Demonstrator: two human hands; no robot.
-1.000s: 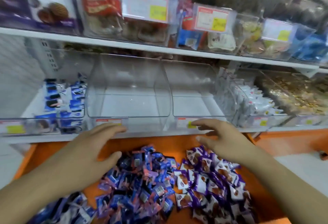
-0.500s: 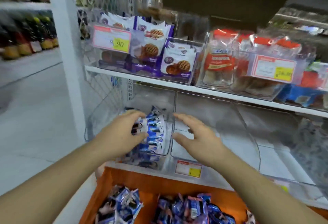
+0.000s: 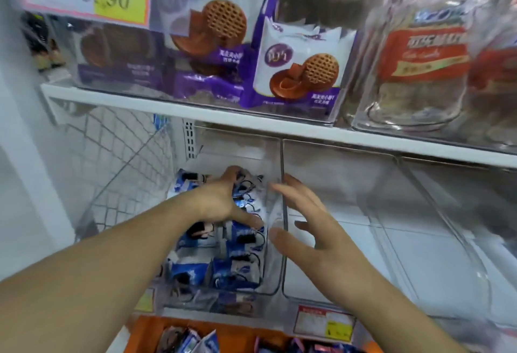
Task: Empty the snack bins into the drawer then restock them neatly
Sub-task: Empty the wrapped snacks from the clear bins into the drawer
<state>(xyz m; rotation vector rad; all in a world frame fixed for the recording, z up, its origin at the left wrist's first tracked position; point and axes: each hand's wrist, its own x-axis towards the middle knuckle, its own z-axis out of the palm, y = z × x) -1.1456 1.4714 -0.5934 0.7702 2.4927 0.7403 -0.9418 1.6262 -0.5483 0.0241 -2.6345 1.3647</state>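
Inside the clear bin [image 3: 223, 282] of blue snack packets [image 3: 240, 268], left hand [image 3: 221, 199] spread, fingers resting on packets, gripping nothing; right hand [image 3: 307, 229] just beside, fingers splayed at the bin's right wall, contact unclear; below both wrists orange drawer [image 3: 145, 333], cut off, packets blurred; empty bin [image 3: 363, 227] right of right hand

Clear snack bin [image 3: 272, 282] holding blue-and-white packets [image 3: 237, 268], empty clear bin [image 3: 419, 241] beside it, orange drawer [image 3: 232, 333] below
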